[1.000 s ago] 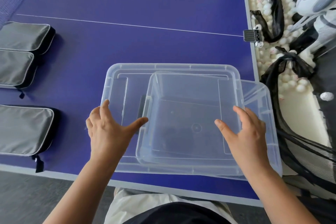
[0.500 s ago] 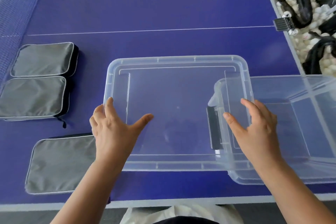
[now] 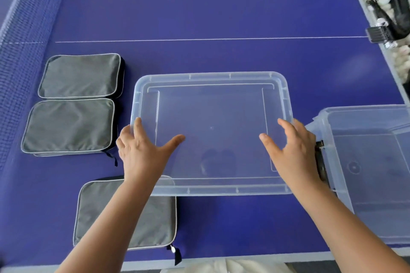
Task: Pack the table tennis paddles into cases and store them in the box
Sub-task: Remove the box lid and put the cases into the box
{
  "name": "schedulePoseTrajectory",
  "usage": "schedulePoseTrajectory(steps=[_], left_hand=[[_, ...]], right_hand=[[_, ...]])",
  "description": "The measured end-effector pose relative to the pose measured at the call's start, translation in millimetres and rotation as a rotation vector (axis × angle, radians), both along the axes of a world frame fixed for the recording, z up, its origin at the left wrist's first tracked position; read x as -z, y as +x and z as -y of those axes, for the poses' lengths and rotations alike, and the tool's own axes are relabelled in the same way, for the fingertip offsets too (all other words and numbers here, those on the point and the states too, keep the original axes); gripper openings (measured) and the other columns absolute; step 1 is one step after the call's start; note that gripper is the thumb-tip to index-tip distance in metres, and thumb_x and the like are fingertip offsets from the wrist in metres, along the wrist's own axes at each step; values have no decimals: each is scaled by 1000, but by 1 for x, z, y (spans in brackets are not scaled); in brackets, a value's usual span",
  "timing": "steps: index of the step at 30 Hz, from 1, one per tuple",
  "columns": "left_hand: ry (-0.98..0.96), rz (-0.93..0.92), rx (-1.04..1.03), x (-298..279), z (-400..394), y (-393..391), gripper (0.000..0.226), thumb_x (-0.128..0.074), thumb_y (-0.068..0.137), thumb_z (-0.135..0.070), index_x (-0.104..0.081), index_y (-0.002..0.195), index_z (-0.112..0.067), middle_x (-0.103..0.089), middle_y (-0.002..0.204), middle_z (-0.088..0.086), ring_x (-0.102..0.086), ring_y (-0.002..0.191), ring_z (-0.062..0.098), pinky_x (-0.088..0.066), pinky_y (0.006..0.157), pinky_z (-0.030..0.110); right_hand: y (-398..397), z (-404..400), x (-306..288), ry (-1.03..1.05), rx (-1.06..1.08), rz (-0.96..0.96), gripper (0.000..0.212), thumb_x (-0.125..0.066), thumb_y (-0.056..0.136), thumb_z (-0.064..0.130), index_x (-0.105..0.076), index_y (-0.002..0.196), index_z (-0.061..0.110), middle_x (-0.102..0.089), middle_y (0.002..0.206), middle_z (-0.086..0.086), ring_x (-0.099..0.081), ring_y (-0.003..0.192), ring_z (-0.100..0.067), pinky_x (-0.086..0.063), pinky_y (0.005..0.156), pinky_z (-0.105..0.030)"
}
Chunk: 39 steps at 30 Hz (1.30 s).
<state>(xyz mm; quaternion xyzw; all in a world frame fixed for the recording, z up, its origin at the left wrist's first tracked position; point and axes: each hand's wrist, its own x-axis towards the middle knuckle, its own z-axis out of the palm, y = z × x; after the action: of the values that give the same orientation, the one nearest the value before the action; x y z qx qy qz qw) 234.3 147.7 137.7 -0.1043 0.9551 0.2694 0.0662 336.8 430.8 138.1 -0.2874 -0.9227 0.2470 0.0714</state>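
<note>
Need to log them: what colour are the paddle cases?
Grey cases with pale edge piping, clearest in the head view.

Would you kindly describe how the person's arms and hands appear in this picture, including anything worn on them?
Both forearms are bare as far as the frame shows; no sleeves are in view. The left hand and the right hand wear no gloves, and no rings, watch or bracelets are visible. The fingernails look short and unpainted. Pale fabric shows at the bottom edge.
</note>
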Motion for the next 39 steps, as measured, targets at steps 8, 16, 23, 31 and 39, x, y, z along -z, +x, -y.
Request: schedulePoseTrajectory(steps=[8,16,23,31,39], left_hand=[[48,83,37,53,5,-58,119,-71,62,-77,-23,153,-17,-24,153,16,-18,140,33,-18,118,46],[75,119,67,97,4,-110,112,-74,65,-71,-27,151,-16,-25,153,16,-19,140,35,-21,117,43],[74,119,66,113,6,-145,107,-77,65,-68,-29,146,-17,-25,151,15,-18,140,33,-21,116,41],[45,150,80,127,7,-151,115,-76,63,-70,-23,150,-16,-18,155,15,-10,143,31,-22,118,45],[0,141,151,123,9,-140,115,-74,71,-67,-15,155,-13,-5,161,15,1,148,31,-15,120,44]], right_hand=[[-63,0,55,-40,-2,107,59,-63,88,50,-52,136,18,-43,142,-12,-34,128,-34,-40,100,-46],[-126,-11,97,-55,-10,206,60,-63,87,52,-52,135,17,-45,138,-13,-36,124,-37,-37,102,-45],[-165,-5,114,-53,-20,250,61,-61,87,54,-51,135,17,-44,135,-11,-37,123,-36,-36,100,-40],[-175,-6,130,-61,-44,319,64,-59,87,57,-49,137,18,-41,139,-11,-35,126,-36,-36,102,-43],[-165,1,123,28,-134,358,66,-58,89,55,-44,143,18,-20,158,-16,-24,138,-38,-29,109,-46]])
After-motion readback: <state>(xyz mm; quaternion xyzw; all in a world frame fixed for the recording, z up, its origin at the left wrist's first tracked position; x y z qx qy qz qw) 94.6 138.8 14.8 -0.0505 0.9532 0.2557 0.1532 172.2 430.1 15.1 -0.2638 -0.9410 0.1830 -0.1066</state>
